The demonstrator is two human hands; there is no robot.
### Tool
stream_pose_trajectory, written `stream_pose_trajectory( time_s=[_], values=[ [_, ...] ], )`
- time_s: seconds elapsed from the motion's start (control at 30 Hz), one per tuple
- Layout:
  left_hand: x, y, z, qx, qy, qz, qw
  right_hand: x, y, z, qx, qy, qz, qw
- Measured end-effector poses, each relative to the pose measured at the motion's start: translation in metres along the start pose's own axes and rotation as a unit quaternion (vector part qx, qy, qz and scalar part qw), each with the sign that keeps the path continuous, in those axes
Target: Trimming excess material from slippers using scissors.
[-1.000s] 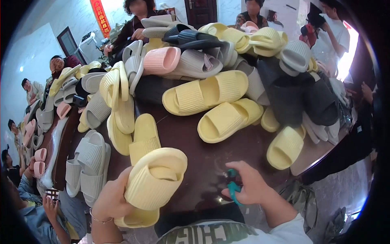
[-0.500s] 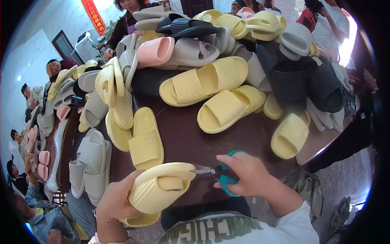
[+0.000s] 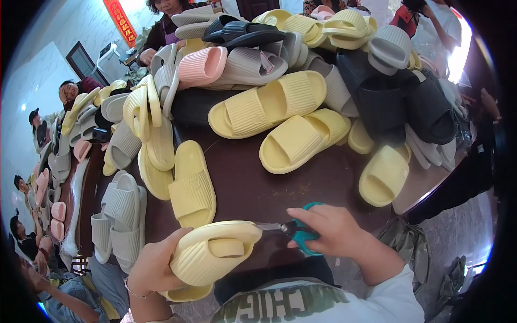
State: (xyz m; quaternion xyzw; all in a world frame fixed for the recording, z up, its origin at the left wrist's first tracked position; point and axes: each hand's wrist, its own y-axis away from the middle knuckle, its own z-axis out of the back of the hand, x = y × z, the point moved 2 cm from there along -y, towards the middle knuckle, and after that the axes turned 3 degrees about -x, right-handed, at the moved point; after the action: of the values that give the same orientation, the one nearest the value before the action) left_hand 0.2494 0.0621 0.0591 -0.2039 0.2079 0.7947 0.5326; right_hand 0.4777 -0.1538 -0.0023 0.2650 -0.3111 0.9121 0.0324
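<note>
My fingers (image 3: 309,216) on the right are curled through the loops of the teal-handled scissors (image 3: 288,229) — my right hand (image 3: 331,231) has a firm hold, and the blades point across to my left. Their tips are right at the sole's edge on the yellow slide sandal (image 3: 212,261), though I can't tell whether the blades are parted. That sandal is in my left hand (image 3: 156,261), low in front of me, tilted on its side with the ribbed strap facing me and the fingers pinching it near its left end. A second yellow sole (image 3: 188,292) shows just beneath — I can't tell whether I'm gripping that too. There's a thin bracelet (image 3: 137,292) round my left wrist.

Outward now: one yellow slide (image 3: 193,188) lies on the dark brown bench (image 3: 293,199) just beyond the one I hold, and grey slides (image 3: 121,218) stand together to its left. Farther up the middle are a yellow pair (image 3: 269,105) and more yellow footwear (image 3: 299,142) in front of it, with a lone yellow slipper (image 3: 382,177) off to the right, near the big black slides (image 3: 388,99). Behind all that, a heap: a pink slide (image 3: 202,67), navy slides (image 3: 242,33), and a person's hand (image 3: 148,56) at its far left.
</note>
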Motion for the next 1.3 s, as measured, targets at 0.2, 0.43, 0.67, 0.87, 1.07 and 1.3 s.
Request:
stream_pose_trajectory(
  time_s=[0.2,0.43,0.67,0.87,1.07,1.3],
  values=[
    [0.004,0.004,-0.001,-0.006,-0.004,-0.01,1.0,0.0,0.002,0.005,0.035,0.022,-0.018,0.999],
    [-0.003,0.005,0.0,0.009,-0.074,-0.011,0.997,0.008,-0.009,0.014,0.024,0.064,0.018,0.997],
    [-0.004,0.006,-0.002,0.013,-0.106,-0.036,0.994,0.01,-0.007,0.015,0.038,0.062,0.024,0.997],
    [-0.006,0.008,-0.002,0.011,-0.116,-0.049,0.992,0.009,-0.002,0.021,0.074,0.081,0.031,0.993],
    [-0.009,0.005,-0.002,0.035,-0.118,-0.057,0.991,0.002,-0.003,0.014,0.053,0.02,-0.01,0.998],
    [-0.008,0.011,0.0,0.083,-0.084,-0.029,0.993,0.012,-0.004,-0.03,0.073,-0.354,-0.103,0.927]
  ],
)
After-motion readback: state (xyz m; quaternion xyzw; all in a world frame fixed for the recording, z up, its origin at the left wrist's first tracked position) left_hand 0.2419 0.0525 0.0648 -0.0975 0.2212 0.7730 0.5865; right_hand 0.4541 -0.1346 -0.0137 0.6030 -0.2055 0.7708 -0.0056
